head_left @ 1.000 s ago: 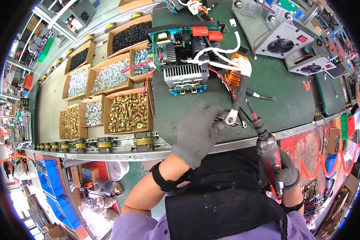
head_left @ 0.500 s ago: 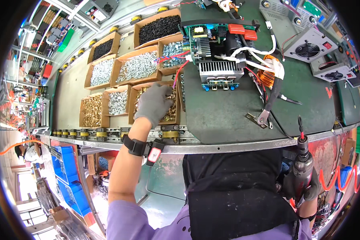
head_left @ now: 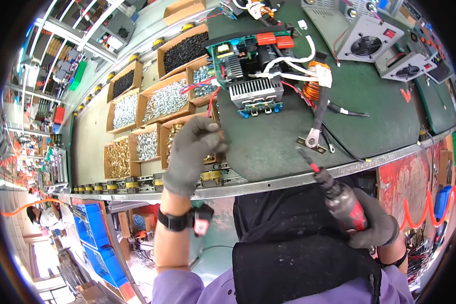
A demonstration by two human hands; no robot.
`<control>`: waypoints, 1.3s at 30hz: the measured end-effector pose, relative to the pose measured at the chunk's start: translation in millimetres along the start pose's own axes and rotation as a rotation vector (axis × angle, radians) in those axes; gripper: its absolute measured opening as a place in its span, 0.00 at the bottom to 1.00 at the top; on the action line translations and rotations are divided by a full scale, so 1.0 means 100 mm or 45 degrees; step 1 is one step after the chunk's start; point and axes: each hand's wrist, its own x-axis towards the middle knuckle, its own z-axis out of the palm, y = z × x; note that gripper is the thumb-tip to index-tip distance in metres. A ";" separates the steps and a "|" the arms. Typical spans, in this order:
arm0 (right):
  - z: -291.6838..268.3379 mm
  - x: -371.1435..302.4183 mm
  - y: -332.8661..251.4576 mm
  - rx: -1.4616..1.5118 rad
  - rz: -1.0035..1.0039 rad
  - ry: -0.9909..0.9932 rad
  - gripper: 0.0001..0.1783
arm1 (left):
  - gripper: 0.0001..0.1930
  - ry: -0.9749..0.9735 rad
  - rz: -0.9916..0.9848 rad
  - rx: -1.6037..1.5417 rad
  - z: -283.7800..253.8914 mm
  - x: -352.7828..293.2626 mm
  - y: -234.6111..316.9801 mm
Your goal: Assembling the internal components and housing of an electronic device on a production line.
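My left hand [head_left: 191, 157], in a grey glove, is above the cardboard box [head_left: 162, 144] of brass-coloured fasteners. Its fingers are curled with the tips pressed together; whatever they hold is too small or hidden to make out. My right hand [head_left: 379, 223], gloved too, grips a dark power screwdriver [head_left: 343, 206] with a red patch, its bit tilted up and left past the bench edge. Near that bit lie a cable lug [head_left: 313, 138] on a black cable and a small flat metal bracket [head_left: 319, 148]. Behind them stands a circuit board assembly [head_left: 256, 91] with a finned heatsink.
Boxes of silver screws [head_left: 167, 100], black screws [head_left: 186, 52] and brass-coloured parts [head_left: 118, 157] stand at the left. An orange-wound copper coil [head_left: 311, 90] lies right of the heatsink. Metal housings with fans [head_left: 366, 45] are at the far right. A metal rail [head_left: 268, 186] edges the bench.
My left hand has risen out of the fastener box toward me, fingers drawn together. My right hand has brought the screwdriver up and left, its bit now over the bench. The view has shifted slightly.
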 end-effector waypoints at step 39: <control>-0.10 -0.28 0.25 -0.105 -0.032 0.069 0.43 | 0.08 -0.162 0.560 1.111 1.28 0.20 -0.17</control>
